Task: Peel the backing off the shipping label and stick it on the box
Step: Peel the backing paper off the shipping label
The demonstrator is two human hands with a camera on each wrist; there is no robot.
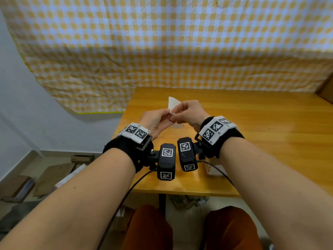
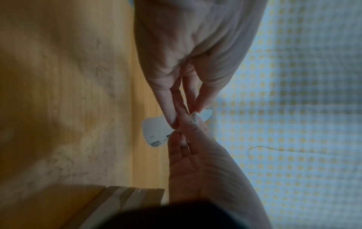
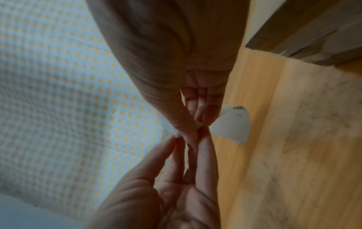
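Observation:
I hold a small white shipping label (image 1: pixel 173 103) in the air over the wooden table (image 1: pixel 261 141). My left hand (image 1: pixel 166 113) and right hand (image 1: pixel 175 114) meet at one edge of the label, each pinching it between thumb and fingertips. In the left wrist view the label (image 2: pixel 154 131) shows dark print near one corner, with the left hand (image 2: pixel 176 122) coming from above and the right hand (image 2: pixel 176 137) from below. The right wrist view shows the label (image 3: pixel 231 125) curling away behind the right hand (image 3: pixel 192 128). The brown cardboard box (image 1: pixel 327 89) stands at the table's far right edge.
A yellow-and-white checked cloth (image 1: pixel 162 42) hangs on the wall behind the table. A pale flat item (image 1: pixel 214 171) lies near the table's front edge under my right forearm. Cardboard pieces (image 1: pixel 54 175) lie on the floor to the left.

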